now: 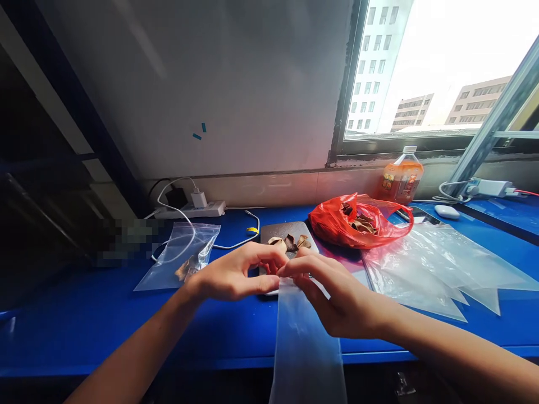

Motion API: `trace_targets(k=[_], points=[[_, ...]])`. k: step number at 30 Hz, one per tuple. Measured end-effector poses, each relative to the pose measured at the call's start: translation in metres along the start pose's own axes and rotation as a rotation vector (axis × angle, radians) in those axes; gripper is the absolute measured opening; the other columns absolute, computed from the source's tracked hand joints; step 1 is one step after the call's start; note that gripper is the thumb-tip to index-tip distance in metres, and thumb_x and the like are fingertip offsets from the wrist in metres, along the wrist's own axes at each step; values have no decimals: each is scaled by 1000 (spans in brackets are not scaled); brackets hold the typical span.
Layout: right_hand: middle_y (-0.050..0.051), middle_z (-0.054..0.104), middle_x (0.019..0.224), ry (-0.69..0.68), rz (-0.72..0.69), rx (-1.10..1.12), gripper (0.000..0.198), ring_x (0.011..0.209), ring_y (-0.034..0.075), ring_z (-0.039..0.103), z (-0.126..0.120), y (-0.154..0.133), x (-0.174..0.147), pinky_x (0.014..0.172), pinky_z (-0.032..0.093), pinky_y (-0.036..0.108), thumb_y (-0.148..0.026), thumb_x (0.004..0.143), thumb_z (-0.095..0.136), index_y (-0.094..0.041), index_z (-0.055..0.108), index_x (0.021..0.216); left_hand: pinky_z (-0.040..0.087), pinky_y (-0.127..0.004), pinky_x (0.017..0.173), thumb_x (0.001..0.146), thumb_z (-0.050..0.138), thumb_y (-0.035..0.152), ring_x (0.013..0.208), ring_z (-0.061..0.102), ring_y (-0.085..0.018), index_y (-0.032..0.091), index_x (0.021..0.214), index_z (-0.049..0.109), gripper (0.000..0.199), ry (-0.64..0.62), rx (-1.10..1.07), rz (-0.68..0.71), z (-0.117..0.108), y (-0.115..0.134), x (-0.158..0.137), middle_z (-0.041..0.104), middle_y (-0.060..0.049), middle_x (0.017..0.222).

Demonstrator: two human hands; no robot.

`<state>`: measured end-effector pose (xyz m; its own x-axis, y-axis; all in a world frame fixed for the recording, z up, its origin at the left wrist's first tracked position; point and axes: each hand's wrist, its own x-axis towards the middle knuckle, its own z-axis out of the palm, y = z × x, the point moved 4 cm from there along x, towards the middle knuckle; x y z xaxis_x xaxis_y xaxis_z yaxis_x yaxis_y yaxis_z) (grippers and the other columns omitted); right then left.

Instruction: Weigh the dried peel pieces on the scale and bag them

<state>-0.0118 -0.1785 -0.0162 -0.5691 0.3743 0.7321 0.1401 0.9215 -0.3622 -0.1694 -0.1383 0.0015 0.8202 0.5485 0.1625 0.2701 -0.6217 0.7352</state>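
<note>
A clear plastic zip bag (309, 342) hangs down over the front edge of the blue table, its top edge pinched between the fingertips of both hands. My left hand (240, 272) is closed on the bag's upper edge from the left. From the right, my right hand (332, 286) grips the same edge, the fingertips of both hands close together. Just behind them lies a small flat scale (273, 231), partly hidden by the hands. On it are several dried brown pieces (290, 243), curled like peel. The bag shows no contents.
A red plastic bag (332, 221) of similar dried pieces stands behind on the right, near a drink bottle (403, 177). Flat clear bags (425, 269) lie at right. A partly filled bag (164, 264), a cable (229, 245) and a power strip (214, 209) are at left.
</note>
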Motion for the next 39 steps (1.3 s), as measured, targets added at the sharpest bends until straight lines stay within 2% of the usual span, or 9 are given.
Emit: trace_targets(k=[6, 11, 16, 19, 22, 26, 32, 35, 39], points=[[5, 58, 96, -85, 83, -46, 33, 82, 12, 52, 9, 6, -3, 72, 44, 25, -2, 87, 44, -19, 47, 115, 39, -22, 59, 82, 57, 43, 65, 47, -12, 14, 73, 54, 31, -99, -62, -118, 3, -4, -1, 52, 0, 69], [3, 59, 87, -278, 142, 78, 38, 74, 11, 52, 9, 12, -4, 68, 43, 24, -6, 89, 44, -19, 46, 124, 36, -22, 59, 83, 57, 37, 63, 43, -11, 14, 69, 52, 28, -179, -92, -118, 9, -9, 2, 48, 1, 65], [-3, 56, 76, -371, 252, 317, 58, 67, 9, 51, 9, 23, 0, 68, 44, 23, -6, 83, 51, -21, 37, 137, 28, -21, 49, 71, 57, 29, 52, 35, -8, 15, 59, 46, 21, 13, -198, -66, -20, -14, -8, 41, 4, 56], [-1, 58, 80, -321, 292, 312, 52, 72, 10, 54, 8, 29, 1, 72, 45, 25, -7, 83, 52, -18, 43, 133, 26, -22, 49, 70, 54, 30, 51, 33, -8, 15, 54, 43, 24, 110, -134, -81, -36, -15, -15, 37, 4, 54], [1, 59, 83, -257, 293, 249, 37, 71, 10, 54, 7, 30, 1, 67, 45, 23, -10, 85, 50, -16, 53, 121, 33, -21, 55, 77, 56, 29, 58, 41, -10, 14, 60, 53, 23, 53, 52, -104, -37, -12, -16, 46, 2, 61], [2, 61, 87, -194, 289, 264, 26, 71, 10, 55, 4, 37, 1, 65, 46, 23, -19, 88, 53, -16, 58, 114, 46, -26, 80, 85, 58, 25, 91, 58, -17, 14, 78, 67, 15, 8, 103, 2, -32, -4, -13, 63, -7, 99], [7, 65, 89, 121, 316, -187, 22, 80, 16, 59, -31, 83, 0, 73, 48, 31, -21, 86, 55, -14, 61, 106, 48, -21, 62, 88, 58, 21, 63, 59, -12, 12, 81, 65, 14, -56, -66, 68, -15, -2, -9, 64, -4, 69], [11, 66, 91, -39, 358, -435, 20, 83, 19, 58, -34, 102, -5, 74, 47, 34, -21, 83, 58, -13, 65, 99, 50, -22, 63, 88, 58, 19, 67, 62, -13, 12, 85, 66, 11, -151, -73, 90, 1, -2, -4, 69, -7, 78], [9, 67, 92, -208, 304, -502, 18, 91, 20, 58, -23, 105, -6, 81, 46, 35, -17, 83, 57, -16, 67, 98, 51, -24, 71, 88, 58, 18, 76, 64, -15, 13, 87, 67, 11, -221, -52, 102, 13, -2, 0, 71, -8, 82]])
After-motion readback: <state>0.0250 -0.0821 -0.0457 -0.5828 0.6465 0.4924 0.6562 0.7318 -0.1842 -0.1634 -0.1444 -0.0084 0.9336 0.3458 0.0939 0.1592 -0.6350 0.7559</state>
